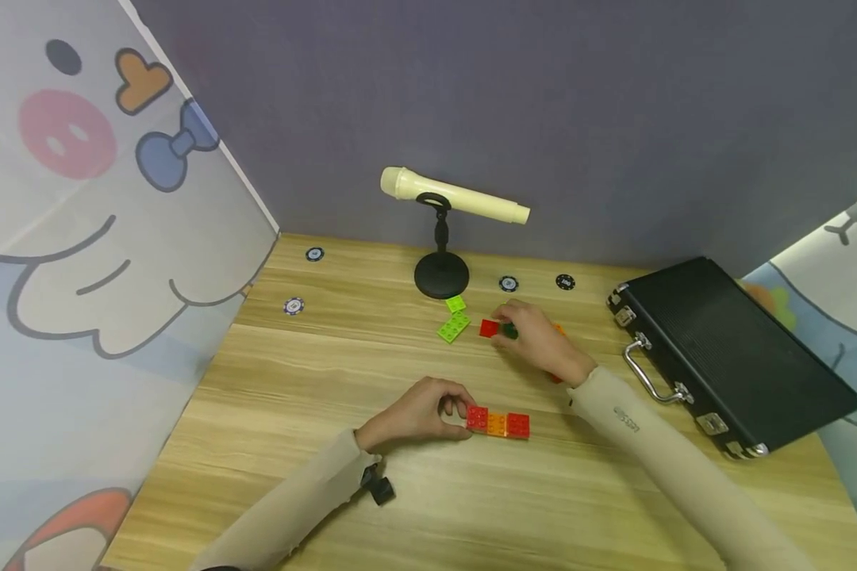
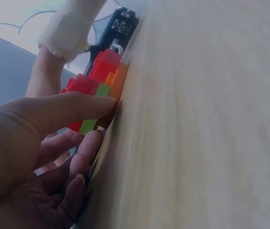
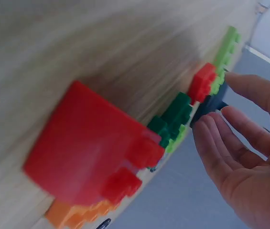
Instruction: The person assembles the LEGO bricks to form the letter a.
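Observation:
My left hand (image 1: 421,412) pinches the left end of a row of joined toy building bricks (image 1: 497,425) low over the table. The row has red bricks at both ends and orange between them; in the left wrist view a light green brick (image 2: 88,126) shows under the near red one, by the thumb. My right hand (image 1: 536,337) hovers at the loose bricks, thumb and fingers apart, nothing gripped. Nearest its fingertips are a small red brick (image 3: 202,82) and a dark green brick (image 3: 178,112). A larger-looking red brick (image 3: 87,143) and an orange brick (image 3: 77,214) lie closer to that wrist.
Light green bricks (image 1: 454,326) lie left of the right hand. Behind them a cream microphone (image 1: 471,200) rests on a black stand (image 1: 441,275). A black case (image 1: 728,349) with a metal handle lies at right. Several poker chips, including one chip (image 1: 293,306) at left, are scattered about.

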### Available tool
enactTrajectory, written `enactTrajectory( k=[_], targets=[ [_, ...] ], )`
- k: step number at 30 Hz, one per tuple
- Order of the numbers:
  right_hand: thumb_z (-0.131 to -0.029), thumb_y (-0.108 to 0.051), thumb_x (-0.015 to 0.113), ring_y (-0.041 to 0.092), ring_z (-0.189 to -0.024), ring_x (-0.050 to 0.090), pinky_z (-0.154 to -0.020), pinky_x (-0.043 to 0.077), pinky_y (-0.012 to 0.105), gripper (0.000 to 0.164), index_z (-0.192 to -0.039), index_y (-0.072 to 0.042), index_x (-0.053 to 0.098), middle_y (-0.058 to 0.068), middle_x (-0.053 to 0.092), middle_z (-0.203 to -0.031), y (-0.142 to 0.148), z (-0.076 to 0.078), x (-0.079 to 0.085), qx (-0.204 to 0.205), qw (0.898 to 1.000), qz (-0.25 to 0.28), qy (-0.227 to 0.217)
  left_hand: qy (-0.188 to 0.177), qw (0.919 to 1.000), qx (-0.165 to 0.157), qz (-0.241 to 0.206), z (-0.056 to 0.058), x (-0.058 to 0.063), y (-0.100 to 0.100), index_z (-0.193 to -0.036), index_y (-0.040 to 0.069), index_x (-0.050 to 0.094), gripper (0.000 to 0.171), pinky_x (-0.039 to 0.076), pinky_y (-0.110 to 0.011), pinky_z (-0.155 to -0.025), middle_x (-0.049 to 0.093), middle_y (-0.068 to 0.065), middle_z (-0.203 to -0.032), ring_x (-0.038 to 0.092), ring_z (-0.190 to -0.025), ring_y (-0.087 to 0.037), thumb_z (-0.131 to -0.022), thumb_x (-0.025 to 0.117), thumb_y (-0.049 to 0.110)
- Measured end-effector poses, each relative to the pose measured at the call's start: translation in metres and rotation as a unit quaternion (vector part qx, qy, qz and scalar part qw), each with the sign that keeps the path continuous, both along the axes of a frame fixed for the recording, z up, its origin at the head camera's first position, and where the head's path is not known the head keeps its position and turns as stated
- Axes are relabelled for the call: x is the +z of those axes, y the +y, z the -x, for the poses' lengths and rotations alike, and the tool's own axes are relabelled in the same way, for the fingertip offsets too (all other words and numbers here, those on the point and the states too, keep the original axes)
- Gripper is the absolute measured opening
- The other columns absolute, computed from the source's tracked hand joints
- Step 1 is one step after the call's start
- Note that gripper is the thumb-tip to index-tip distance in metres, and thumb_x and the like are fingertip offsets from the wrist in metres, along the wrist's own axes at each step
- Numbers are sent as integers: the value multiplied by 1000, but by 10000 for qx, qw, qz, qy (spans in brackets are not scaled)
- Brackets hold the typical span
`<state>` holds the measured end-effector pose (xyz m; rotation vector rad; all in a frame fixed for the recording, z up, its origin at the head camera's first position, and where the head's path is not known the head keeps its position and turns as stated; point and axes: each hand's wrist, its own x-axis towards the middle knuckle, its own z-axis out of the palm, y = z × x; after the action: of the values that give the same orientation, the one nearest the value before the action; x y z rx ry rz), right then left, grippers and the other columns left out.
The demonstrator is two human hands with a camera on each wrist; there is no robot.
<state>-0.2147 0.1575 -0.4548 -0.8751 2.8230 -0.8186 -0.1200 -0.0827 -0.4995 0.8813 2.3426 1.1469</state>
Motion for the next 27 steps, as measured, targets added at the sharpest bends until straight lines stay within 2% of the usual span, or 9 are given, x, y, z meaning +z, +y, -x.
enactTrajectory(
  k=[5,10,15,21,27],
  targets=[
    [-86,-15,76,23,-95,64,-85,53,39,30,-112,-3,68,10,68,-106,-12,10,-7,152,9987,-445,208,32,10000,40,-48,0,-1,0,-103,22,71,30,45,-15,-62,69,10,-84,57,-72,-4,-77,85,26],
    [-86,-13,75,20,-90,64,-81,54,36,19,-103,-6,70,8,69,-102,-17,7,-12,270,9970,-685,252,3,10000,41,-30,-1,-2,0,-104,22,71,31,45,-15,-62,68,11,-84,57,-73,-4,-77,85,26],
    [-87,-17,74,20,-92,63,-82,54,36,24,-109,-8,69,6,66,-103,-18,-10,-14,283,9945,-932,396,38,10000,37,-25,-1,-3,1,-104,22,71,31,45,-15,-62,68,11,-84,57,-73,-4,-77,85,26],
    [-91,-22,70,22,-100,63,-86,55,39,29,-117,-10,65,6,65,-114,-15,-37,-17,410,9931,-1027,388,54,10000,34,-32,-1,-3,1,-104,21,71,31,45,-14,-64,69,9,-85,58,-73,-5,-76,85,26],
    [-91,-25,70,15,-91,60,-77,54,33,24,-112,-14,65,1,64,-108,-7,-52,-17,387,9942,-846,548,36,10000,50,-28,-1,-3,1,-103,21,72,31,46,-15,-65,69,9,-85,58,-73,-5,-76,85,26]
  ],
)
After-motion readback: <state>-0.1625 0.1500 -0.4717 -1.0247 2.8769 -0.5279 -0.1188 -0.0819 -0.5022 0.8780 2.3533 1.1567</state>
